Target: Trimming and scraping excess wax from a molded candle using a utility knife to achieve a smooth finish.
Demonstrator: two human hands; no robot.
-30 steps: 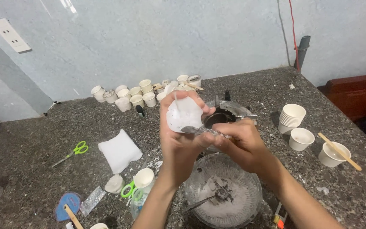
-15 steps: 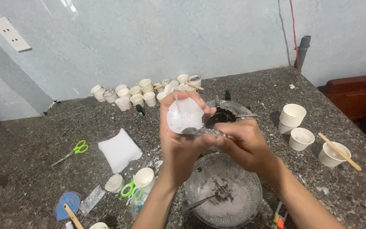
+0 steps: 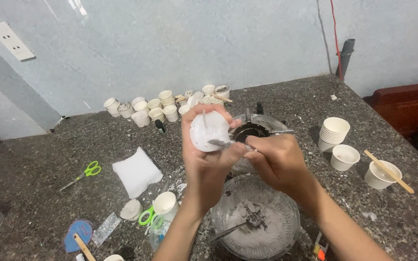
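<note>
Below my hands sits a round bowl (image 3: pixel 260 227) of grey-white residue. My left hand (image 3: pixel 208 154) grips a white candle (image 3: pixel 210 131) upright above it; my right hand (image 3: pixel 279 162) pinches a thin metal tool (image 3: pixel 223 143) against it. Paper cups (image 3: pixel 163 107) line the wall beyond.

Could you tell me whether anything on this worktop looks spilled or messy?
Yes: white crumbs and flakes lie scattered on the dark countertop around the white block and the green scissors. The glass bowl is smeared with grey-white residue.
</note>
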